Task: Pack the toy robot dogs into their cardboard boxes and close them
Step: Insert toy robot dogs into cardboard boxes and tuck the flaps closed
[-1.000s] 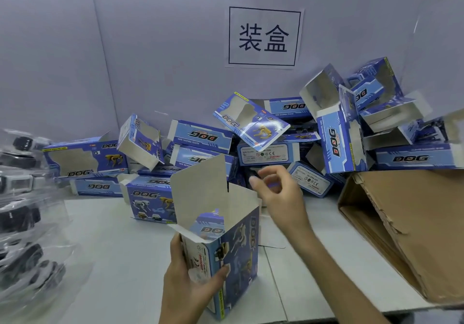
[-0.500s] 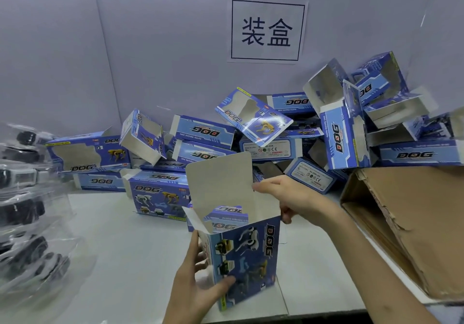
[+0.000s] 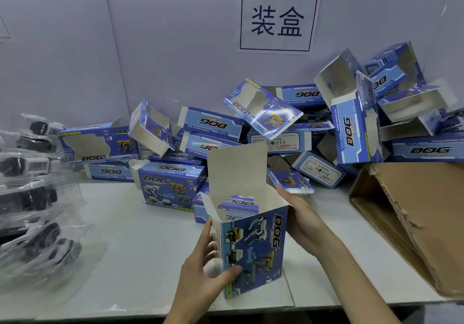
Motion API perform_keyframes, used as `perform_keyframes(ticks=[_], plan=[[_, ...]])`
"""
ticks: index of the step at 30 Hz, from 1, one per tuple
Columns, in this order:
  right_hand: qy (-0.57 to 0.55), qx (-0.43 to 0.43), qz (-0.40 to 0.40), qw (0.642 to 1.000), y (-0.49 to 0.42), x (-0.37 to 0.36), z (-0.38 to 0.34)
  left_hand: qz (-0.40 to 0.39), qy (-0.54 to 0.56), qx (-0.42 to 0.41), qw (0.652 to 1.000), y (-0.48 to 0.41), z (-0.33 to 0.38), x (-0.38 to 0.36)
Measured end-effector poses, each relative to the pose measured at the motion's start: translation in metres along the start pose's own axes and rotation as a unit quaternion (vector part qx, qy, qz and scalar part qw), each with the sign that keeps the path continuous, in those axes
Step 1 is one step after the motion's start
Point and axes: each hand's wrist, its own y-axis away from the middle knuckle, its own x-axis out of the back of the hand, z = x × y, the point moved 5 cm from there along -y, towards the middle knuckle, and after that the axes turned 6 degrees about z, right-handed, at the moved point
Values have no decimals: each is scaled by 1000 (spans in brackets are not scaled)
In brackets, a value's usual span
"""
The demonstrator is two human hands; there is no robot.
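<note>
A blue "DOG" cardboard box [image 3: 253,246] stands upright on the white table [image 3: 140,248], its top flap raised and its inside showing. My left hand [image 3: 203,281] grips its lower left corner, thumb on the printed front. My right hand [image 3: 301,221] lies against the box's right wall, fingers reaching up to the rim; its thumb is hidden. Toy robot dogs, black and white, sit in clear plastic trays [image 3: 32,198] stacked at the left edge.
A heap of empty blue boxes [image 3: 276,135] fills the back of the table against the wall. A large brown carton [image 3: 414,218] lies on its side at the right. A paper sign [image 3: 277,20] hangs on the wall.
My right hand came down from the top flap's edge to the box's right wall. The box turned more upright and squarer, with my left hand still gripping it.
</note>
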Motion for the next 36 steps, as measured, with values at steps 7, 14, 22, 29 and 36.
perform_keyframes(ticks=[7,14,22,29,36], plan=[[-23,67,57,996,0,10,13,44,15,-20,999,3,3,4],[56,61,-41,996,19,-14,80,54,31,1,998,-1,-4,8],[180,75,1,981,24,-16,88,-30,-73,-30,996,3,35,39],[184,94,18,978,29,-18,82,302,-427,-201,828,-17,148,195],[179,81,23,980,27,-18,82,290,-572,60,765,-44,110,269]])
